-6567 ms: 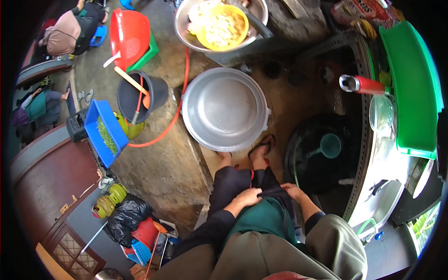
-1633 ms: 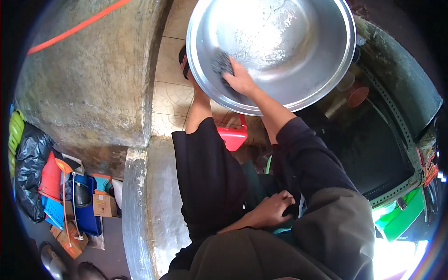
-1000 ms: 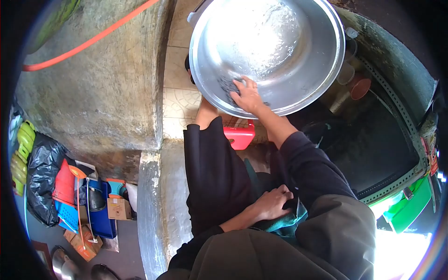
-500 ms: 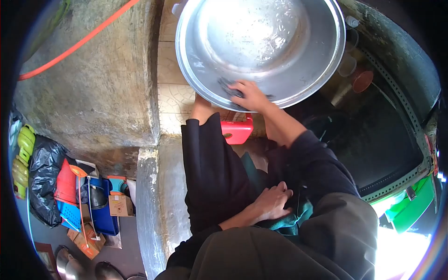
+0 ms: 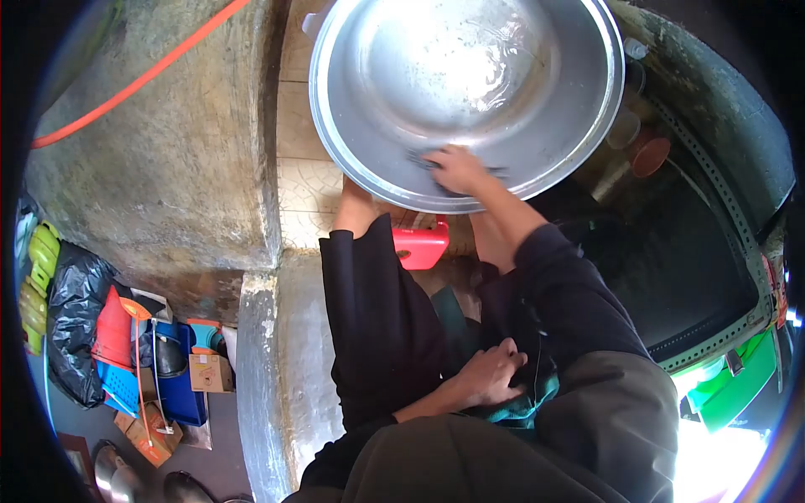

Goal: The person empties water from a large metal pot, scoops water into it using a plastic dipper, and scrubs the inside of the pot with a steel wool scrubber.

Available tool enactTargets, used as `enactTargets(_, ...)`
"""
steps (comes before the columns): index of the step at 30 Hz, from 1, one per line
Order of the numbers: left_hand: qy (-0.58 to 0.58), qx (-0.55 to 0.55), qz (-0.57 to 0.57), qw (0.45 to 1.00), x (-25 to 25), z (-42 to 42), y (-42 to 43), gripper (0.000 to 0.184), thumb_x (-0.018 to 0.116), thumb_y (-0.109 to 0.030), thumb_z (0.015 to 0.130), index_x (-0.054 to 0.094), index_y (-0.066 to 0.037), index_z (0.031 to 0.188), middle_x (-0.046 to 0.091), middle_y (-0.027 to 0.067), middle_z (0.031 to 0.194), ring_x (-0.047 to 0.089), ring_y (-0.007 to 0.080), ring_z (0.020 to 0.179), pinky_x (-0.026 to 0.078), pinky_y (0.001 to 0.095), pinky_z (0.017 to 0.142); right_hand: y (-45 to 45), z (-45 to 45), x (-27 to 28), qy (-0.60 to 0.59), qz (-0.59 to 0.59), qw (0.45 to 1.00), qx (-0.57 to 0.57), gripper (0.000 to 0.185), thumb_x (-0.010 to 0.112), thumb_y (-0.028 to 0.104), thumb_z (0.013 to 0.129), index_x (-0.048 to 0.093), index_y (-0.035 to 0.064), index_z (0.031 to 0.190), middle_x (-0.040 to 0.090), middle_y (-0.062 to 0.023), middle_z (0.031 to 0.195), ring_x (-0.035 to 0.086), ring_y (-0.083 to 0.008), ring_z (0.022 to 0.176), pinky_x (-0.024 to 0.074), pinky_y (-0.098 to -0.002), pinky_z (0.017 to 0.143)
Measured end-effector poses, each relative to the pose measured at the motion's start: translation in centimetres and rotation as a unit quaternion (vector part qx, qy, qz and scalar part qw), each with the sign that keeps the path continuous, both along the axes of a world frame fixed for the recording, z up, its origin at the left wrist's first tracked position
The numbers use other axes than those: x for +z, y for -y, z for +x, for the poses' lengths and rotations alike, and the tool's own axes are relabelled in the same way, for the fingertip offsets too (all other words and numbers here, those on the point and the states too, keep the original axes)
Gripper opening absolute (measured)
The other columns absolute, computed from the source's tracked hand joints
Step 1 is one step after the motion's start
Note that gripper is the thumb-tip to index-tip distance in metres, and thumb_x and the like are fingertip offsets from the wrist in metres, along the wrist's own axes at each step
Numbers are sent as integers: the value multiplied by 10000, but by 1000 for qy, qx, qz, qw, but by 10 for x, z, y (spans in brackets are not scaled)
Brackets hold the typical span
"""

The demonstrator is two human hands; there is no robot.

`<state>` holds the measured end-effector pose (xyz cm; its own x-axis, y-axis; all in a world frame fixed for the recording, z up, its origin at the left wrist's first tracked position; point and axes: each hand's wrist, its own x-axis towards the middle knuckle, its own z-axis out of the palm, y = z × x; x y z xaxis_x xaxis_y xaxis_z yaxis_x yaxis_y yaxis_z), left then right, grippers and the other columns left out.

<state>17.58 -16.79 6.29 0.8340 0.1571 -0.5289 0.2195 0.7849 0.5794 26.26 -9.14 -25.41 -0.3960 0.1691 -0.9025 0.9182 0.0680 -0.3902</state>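
Got my right hand [image 5: 459,170] gripping a dark scrubber [image 5: 422,159] inside the metal basin [image 5: 381,109], by its near edge, while my left hand [image 5: 495,375] sits half-open on the lap [image 5: 449,356].

The person wears a dark navy right sleeve [image 5: 579,293] ending on the forearm and a black left sleeve [image 5: 369,426]. A plain olive-brown drape [image 5: 444,457] covers the chest, with teal fabric [image 5: 520,408] below. The loose black legwear [image 5: 373,310] has a wide hem. Both the right hand [image 5: 459,171] and left hand [image 5: 493,374] are bare.
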Motion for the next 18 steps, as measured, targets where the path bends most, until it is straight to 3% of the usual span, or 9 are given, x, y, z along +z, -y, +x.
enactTargets(2,1,11,-10,1000,0,1,0,574,672,-359,736,521,-47,1193,446,144,1122,537,331,1019,436,458,856,-44,26,30,142,-8,979,143,433,524,248,805,580,190,1231,470,-115,1310,404,-354,1231,341,-476,1019)
enactTargets(5,11,-2,-2,1000,5,2,-5,568,672,-365,740,524,-41,1183,441,145,1121,539,332,1010,435,465,856,-24,2,12,191,13,971,144,431,499,244,818,563,236,1244,436,-162,1337,360,-370,1277,318,-500,1031)
enactTargets(6,10,-15,14,1000,5,2,-3,567,671,-364,741,523,-39,1181,440,145,1120,540,333,1007,435,467,854,-16,-23,5,177,3,981,77,452,479,253,828,528,230,1276,398,-218,1358,318,-385,1310,292,-517,1047)
enactTargets(8,7,-24,35,999,-5,3,-1,568,671,-363,740,520,-35,1179,439,146,1114,541,336,1001,437,471,846,10,-71,-32,36,39,993,-103,494,462,325,852,471,196,1329,374,-227,1373,334,-415,1282,276,-462,1070)
enactTargets(11,10,-13,27,1000,2,4,8,573,672,-364,735,510,-33,1175,439,148,1100,543,342,992,442,473,830,1,-83,-31,-162,60,958,-228,476,466,337,870,473,194,1325,377,-217,1373,338,-379,1287,268,-419,1080)
enactTargets(12,12,1,12,1000,7,2,10,570,673,-361,732,511,-34,1169,439,149,1098,542,343,991,440,472,831,2,-55,-30,-151,50,977,-145,453,472,315,883,482,194,1320,381,-198,1375,342,-364,1287,286,-399,1073)
enactTargets(14,4,38,0,999,3,0,10,562,676,-356,727,513,-35,1158,439,151,1096,541,345,988,436,469,832,-10,12,-17,38,104,992,63,375,498,268,857,574,248,1224,423,-136,1336,385,-311,1265,346,-510,1012)
enactTargets(17,3,51,-7,999,3,-7,7,550,675,-335,725,512,-35,1156,439,152,1089,537,348,982,429,459,832,-61,81,-15,189,239,906,294,289,446,246,900,535,187,1169,444,-80,1226,454,-305,1158,430,-481,907)
enactTargets(18,5,55,-19,998,7,-9,12,550,674,-331,725,511,-35,1159,439,151,1087,537,346,982,428,457,832,-60,78,-24,220,243,908,262,293,446,243,901,528,173,1173,444,-89,1221,459,-312,1151,431,-480,909)
